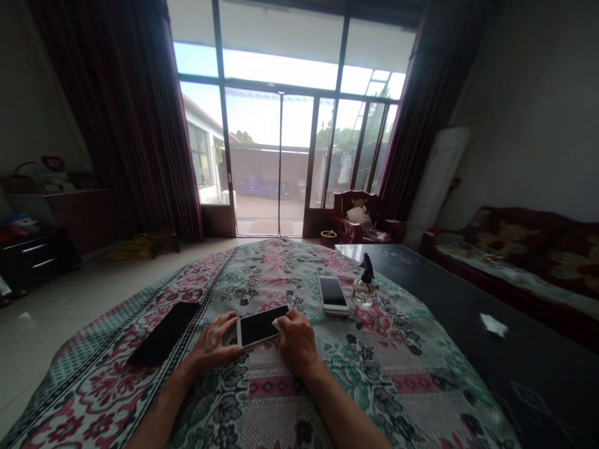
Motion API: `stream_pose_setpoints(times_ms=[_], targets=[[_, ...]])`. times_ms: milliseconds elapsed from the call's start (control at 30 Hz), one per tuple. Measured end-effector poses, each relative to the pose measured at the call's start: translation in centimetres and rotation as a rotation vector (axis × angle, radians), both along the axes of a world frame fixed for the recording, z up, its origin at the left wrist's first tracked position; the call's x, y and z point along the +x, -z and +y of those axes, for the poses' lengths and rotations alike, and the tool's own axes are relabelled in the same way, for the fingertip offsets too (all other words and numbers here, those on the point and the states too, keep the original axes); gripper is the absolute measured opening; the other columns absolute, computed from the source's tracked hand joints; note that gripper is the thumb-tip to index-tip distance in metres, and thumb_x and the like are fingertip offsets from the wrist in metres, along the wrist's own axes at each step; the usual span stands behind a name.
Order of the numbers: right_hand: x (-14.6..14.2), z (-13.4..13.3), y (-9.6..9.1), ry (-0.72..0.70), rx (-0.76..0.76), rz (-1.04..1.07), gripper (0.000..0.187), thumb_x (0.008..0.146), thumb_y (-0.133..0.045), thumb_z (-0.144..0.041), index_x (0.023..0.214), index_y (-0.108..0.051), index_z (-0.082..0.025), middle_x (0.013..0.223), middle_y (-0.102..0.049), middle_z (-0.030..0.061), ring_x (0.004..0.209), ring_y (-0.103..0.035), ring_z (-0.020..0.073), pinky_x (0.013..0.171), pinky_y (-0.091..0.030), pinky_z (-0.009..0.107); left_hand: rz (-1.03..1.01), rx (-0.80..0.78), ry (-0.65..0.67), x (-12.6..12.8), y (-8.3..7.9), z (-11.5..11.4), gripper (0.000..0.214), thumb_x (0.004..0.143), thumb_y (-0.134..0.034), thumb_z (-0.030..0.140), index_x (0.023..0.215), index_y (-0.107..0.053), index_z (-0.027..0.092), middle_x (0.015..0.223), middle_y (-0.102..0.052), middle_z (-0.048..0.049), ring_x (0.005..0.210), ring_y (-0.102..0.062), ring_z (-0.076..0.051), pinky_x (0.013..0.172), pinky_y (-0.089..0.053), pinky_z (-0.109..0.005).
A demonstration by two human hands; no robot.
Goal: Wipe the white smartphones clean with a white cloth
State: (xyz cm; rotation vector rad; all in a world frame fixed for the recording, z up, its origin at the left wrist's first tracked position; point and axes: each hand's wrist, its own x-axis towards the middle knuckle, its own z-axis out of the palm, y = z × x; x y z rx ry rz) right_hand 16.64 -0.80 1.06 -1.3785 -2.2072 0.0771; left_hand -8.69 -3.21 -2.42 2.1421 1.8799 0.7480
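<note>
A white-framed smartphone (pixel 262 325) with a dark screen lies sideways on the patterned tablecloth in front of me. My left hand (pixel 216 338) grips its left end, thumb at the near edge and fingers at the far corner. My right hand (pixel 297 337) is closed at the phone's right end, pinching a small white wad (pixel 276 323), perhaps tissue or cloth, against the screen. Most of the wad is hidden by the fingers. Beyond my right hand lie stacked white phones (pixel 334 295), and beside them stands a clear spray bottle (pixel 365 288) with a black trigger head.
To the left lies a large black phone or tablet (pixel 165 333). The floral tablecloth (pixel 276 405) covers the round table. At right, a crumpled white tissue (pixel 494 325) rests on a dark glossy table (pixel 528 368). A wooden sofa (pixel 515 243) and glass doors (pixel 276 168) stand farther off.
</note>
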Motion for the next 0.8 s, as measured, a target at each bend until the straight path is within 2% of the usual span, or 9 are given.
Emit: stream_pose_setpoints(times_ms=[133,267,500,600,800], targets=[[1.6,1.0,-0.5,0.104,-0.033,0.0,0.021,0.092,-0.047,-0.021,0.089,-0.068,-0.023,0.095,-0.061,0.0047,0.089,-0.054,0.0176,0.077,-0.033,0.028,-0.01,-0.005,-0.002,0.2,-0.3,-0.1,0.069,0.067,-0.07,0.048,0.128,-0.058,0.021,0.144,-0.048,-0.0096,0.135,-0.039,-0.034,0.113,-0.031,-0.048],[1.3,0.5,-0.6,0.098,-0.006,-0.031,0.021,0.093,-0.047,-0.021,0.088,-0.068,-0.023,0.096,-0.061,0.0052,0.091,-0.053,0.0183,0.079,-0.032,0.029,0.007,-0.021,-0.013,0.4,-0.6,-0.3,0.068,0.067,-0.071,0.044,0.128,-0.058,0.019,0.144,-0.048,-0.0104,0.135,-0.038,-0.033,0.113,-0.031,-0.047],[-1.5,-1.2,-0.2,-0.063,0.04,-0.091,0.017,0.091,-0.05,-0.021,0.096,-0.065,-0.026,0.1,-0.059,0.0038,0.091,-0.05,0.0195,0.079,-0.031,0.031,0.05,-0.024,0.038,0.0,-0.6,-0.5,0.069,0.07,-0.07,0.046,0.132,-0.054,0.022,0.147,-0.045,-0.0101,0.136,-0.037,-0.033,0.113,-0.03,-0.045],[-2.7,-1.8,-0.3,-0.146,0.028,-0.107,0.015,0.092,-0.05,-0.026,0.096,-0.065,-0.027,0.1,-0.059,0.0034,0.09,-0.049,0.0196,0.078,-0.03,0.032,0.072,-0.043,0.058,-0.1,-0.6,-0.5,0.068,0.071,-0.07,0.044,0.134,-0.052,0.023,0.148,-0.043,-0.0098,0.137,-0.035,-0.033,0.113,-0.03,-0.045],[-3.8,-2.5,-0.3,-0.301,0.032,-0.136,0.013,0.087,-0.057,-0.026,0.098,-0.064,-0.029,0.104,-0.058,0.0013,0.091,-0.047,0.0185,0.077,-0.029,0.031,0.086,0.003,0.033,-0.1,0.2,-0.4,0.065,0.073,-0.069,0.042,0.134,-0.052,0.026,0.147,-0.044,-0.0089,0.137,-0.037,-0.033,0.113,-0.03,-0.047]])
